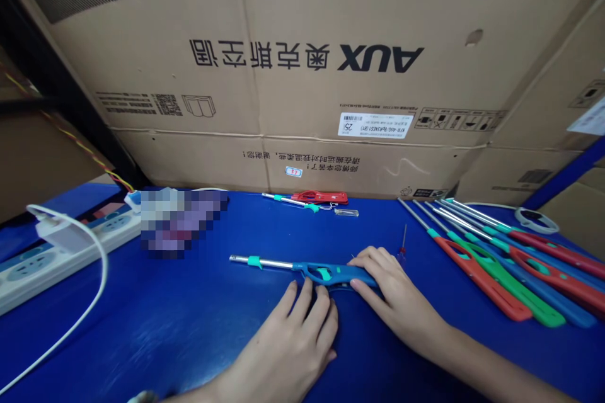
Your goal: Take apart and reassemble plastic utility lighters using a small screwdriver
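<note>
A blue gas lighter (283, 265) with a long metal tube and turquoise trigger lies crosswise on the blue table, its tip to the left. My right hand (397, 293) pinches the handle's right end between thumb and fingers and covers part of it. My left hand (295, 340) rests below the trigger guard, fingers bent and apart, fingertips at the handle's lower edge, thumb away from it. Just beyond my right hand is a small screwdriver (403, 249) with a clear reddish handle.
Several coloured lighters (482, 274) lie fanned at the right. Near the cardboard box (293, 94) is an opened red lighter (324, 197) with loose parts and a clear tube (346, 212). A power strip (70, 249) with a white cable (101, 283) runs along the left. A white ring-shaped item (537, 220) sits far right.
</note>
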A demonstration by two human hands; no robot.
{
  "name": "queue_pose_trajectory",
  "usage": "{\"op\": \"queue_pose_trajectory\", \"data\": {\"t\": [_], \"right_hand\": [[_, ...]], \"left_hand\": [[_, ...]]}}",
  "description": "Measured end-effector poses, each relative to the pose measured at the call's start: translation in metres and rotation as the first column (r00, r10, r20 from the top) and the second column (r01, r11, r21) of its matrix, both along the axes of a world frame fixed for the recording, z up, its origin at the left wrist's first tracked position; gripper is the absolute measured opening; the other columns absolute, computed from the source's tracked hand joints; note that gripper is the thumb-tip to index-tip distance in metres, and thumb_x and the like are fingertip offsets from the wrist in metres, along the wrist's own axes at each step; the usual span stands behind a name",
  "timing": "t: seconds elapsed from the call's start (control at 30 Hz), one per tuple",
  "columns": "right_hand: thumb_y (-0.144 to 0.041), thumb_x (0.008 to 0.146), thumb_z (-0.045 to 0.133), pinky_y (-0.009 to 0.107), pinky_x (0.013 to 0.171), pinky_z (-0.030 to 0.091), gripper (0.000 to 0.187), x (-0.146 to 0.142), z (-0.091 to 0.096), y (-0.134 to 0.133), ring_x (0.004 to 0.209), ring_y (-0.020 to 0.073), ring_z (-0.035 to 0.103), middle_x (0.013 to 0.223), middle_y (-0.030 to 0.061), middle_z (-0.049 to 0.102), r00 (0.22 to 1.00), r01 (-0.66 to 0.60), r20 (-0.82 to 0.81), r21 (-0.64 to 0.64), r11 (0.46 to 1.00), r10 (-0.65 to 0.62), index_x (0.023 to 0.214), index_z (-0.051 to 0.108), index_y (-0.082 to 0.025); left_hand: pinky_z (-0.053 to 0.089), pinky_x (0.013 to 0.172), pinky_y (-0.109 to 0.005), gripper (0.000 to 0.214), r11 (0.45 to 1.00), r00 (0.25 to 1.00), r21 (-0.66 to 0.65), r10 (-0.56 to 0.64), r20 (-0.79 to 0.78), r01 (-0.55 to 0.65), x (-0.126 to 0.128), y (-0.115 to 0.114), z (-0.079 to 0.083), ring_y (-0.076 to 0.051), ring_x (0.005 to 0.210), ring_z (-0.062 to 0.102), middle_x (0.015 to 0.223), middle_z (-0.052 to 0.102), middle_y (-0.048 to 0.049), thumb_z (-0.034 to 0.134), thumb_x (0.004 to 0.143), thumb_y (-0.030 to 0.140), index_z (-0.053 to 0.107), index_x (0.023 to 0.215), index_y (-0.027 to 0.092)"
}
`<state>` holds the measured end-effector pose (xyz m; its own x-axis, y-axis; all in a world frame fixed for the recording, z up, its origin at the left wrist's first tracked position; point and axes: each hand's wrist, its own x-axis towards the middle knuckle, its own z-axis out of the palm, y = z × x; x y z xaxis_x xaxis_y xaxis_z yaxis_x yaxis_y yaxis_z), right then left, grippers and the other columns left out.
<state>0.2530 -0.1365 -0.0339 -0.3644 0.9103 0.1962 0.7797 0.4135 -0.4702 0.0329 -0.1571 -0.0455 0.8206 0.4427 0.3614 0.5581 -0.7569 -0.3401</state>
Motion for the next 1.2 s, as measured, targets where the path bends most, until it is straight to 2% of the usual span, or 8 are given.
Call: {"op": "queue_pose_trajectory", "data": {"t": [0.43, 0.67, 0.93, 1.2], "right_hand": [[-0.029, 0.099, 0.042, 0.047, 0.092, 0.040, 0.016, 0.0000, -0.0006, 0.0003, 0.099, 0.0235, 0.052, 0.103, 0.0066, 0.058, 1.000, 0.011, -0.010, -0.015, 1.000, -0.011, 0.100, 0.056, -0.023], [-0.029, 0.098, 0.044, 0.043, 0.091, 0.041, 0.016, 0.0002, -0.0001, 0.0007, 0.099, 0.0233, 0.053, 0.102, 0.0062, 0.058, 1.000, 0.019, 0.023, 0.010, 1.000, -0.019, 0.100, 0.059, -0.023], [-0.029, 0.097, 0.045, 0.042, 0.090, 0.042, 0.016, 0.0030, -0.0013, 0.0007, 0.100, 0.0228, 0.052, 0.104, 0.0065, 0.058, 1.000, -0.006, 0.029, 0.026, 1.000, 0.005, 0.103, 0.059, -0.023], [-0.031, 0.099, 0.042, 0.043, 0.091, 0.041, 0.020, 0.0031, -0.0016, 0.0022, 0.100, 0.0229, 0.053, 0.103, 0.0063, 0.058, 1.000, 0.000, -0.009, -0.005, 1.000, 0.000, 0.105, 0.060, -0.025]], "left_hand": [[0.030, 0.096, -0.044, 0.041, 0.999, 1.000, -0.033, 0.010, -0.004, -0.010, -0.0005, -0.0001, -0.0032, -0.033, 0.114, 0.053, 0.123, 0.059, -0.0133, 0.041, 0.099, 0.041, 0.056, 0.122, 0.011], [0.034, 0.094, -0.044, 0.041, 1.000, 1.000, -0.027, 0.001, -0.021, -0.002, -0.0002, 0.0004, -0.0003, -0.033, 0.113, 0.054, 0.122, 0.059, -0.0143, 0.037, 0.100, 0.039, 0.056, 0.122, 0.009], [0.033, 0.096, -0.043, 0.042, 0.999, 1.000, -0.043, 0.019, 0.009, -0.018, 0.0002, -0.0012, -0.0025, -0.033, 0.114, 0.053, 0.123, 0.059, -0.0147, 0.044, 0.098, 0.042, 0.056, 0.123, 0.010], [0.032, 0.097, -0.044, 0.043, 0.998, 1.000, -0.061, 0.020, 0.002, -0.019, 0.0002, -0.0010, -0.0043, -0.034, 0.117, 0.051, 0.126, 0.056, -0.0163, 0.042, 0.098, 0.041, 0.054, 0.124, 0.009]]}}
